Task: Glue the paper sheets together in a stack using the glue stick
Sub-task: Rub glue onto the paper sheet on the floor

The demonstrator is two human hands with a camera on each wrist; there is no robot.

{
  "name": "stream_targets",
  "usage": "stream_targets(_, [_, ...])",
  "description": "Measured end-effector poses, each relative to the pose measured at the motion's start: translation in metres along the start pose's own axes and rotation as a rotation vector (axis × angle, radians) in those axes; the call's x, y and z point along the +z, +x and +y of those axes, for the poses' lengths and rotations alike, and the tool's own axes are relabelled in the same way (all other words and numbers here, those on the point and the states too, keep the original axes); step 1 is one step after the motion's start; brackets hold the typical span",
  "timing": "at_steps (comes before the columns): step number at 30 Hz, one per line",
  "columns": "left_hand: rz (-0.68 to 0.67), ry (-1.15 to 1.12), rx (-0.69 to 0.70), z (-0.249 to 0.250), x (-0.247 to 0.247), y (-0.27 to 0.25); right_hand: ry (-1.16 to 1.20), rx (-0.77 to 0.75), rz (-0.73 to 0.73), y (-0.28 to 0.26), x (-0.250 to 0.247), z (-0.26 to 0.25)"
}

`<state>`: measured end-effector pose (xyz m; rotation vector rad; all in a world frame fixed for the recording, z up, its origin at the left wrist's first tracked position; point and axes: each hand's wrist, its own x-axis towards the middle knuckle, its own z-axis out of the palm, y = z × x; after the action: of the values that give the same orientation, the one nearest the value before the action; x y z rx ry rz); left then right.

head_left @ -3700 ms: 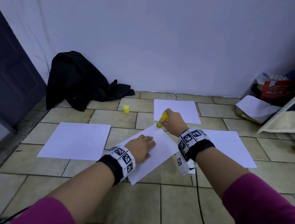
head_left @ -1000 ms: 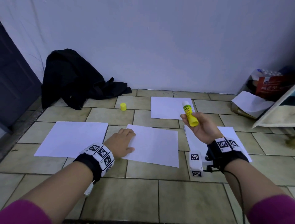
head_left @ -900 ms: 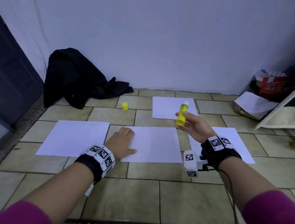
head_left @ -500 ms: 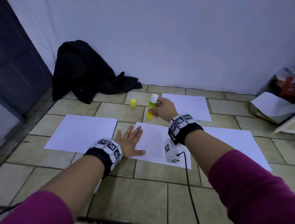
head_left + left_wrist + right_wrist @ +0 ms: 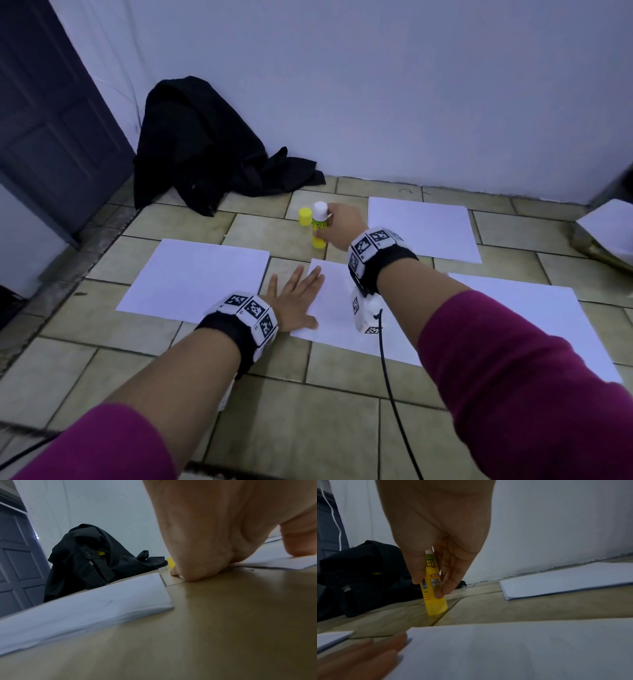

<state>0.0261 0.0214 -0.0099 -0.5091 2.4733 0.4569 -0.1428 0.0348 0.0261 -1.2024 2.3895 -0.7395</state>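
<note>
Head view. The person's right hand (image 5: 339, 228) grips the glue stick (image 5: 319, 229) around its middle, fingers curled on the barrel. The stick stands upright, white glue end up, yellow base on or just above the tiled floor (image 5: 308, 425); contact cannot be told from here. A yellow cap (image 5: 304, 216) sits just beside it on the left. The left hand (image 5: 294, 303) lies flat, fingers spread and straight, half on the floor and half on the left edge of the middle sheet (image 5: 337, 308). Three more white sheets lie around it: left sheet (image 5: 195, 277), far sheet (image 5: 424, 228), right sheet (image 5: 534, 322). A black jacket (image 5: 202, 154) is heaped against the wall by a dark door (image 5: 44, 113).

Left wrist view. The left hand (image 5: 223, 527) presses down on the floor (image 5: 223, 622), the thumb (image 5: 298, 542) on the edge of a sheet (image 5: 274, 562). The left sheet (image 5: 82, 609) lies close by, the jacket (image 5: 89, 561) behind it. A sliver of the yellow cap (image 5: 170, 561) shows past the palm.

Right wrist view. The right hand (image 5: 440, 540) pinches the glue stick (image 5: 433, 588) between thumb and fingers; the stick is nearly upright, its base meeting the floor (image 5: 505, 608) at a tile joint. The middle sheet (image 5: 522, 649) fills the foreground, the left hand's fingertips (image 5: 373, 651) at its corner. The far sheet (image 5: 570, 578) lies to the right near the wall.
</note>
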Motion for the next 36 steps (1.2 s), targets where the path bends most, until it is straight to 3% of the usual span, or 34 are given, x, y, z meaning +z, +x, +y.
stream_targets(5, [-0.005, 0.02, -0.01, 0.002, 0.0, 0.0, -0.035, 0.072, -0.069, -0.005, -0.004, 0.0])
stream_targets(10, [-0.013, 0.005, -0.012, 0.0, 0.0, 0.0, 0.049, 0.133, -0.021, -0.025, -0.023, 0.015])
stream_targets(15, [-0.006, -0.053, -0.012, -0.003, -0.001, 0.003, -0.065, 0.154, -0.056, -0.068, -0.055, 0.072])
stream_targets(19, [-0.011, -0.073, -0.017, -0.004, -0.002, 0.005, -0.157, 0.237, 0.035, -0.112, -0.093, 0.123])
stream_targets(21, [-0.018, -0.056, -0.011, -0.005, -0.002, 0.004, -0.195, 0.3, -0.04, -0.136, -0.108, 0.139])
stream_targets(25, [-0.038, -0.036, -0.005, -0.007, -0.003, 0.003, -0.417, 0.483, -0.33, -0.176, -0.115, 0.162])
stream_targets(36, [-0.02, -0.037, 0.034, -0.011, 0.001, 0.004, -0.303, 0.469, -0.263, -0.202, -0.101, 0.177])
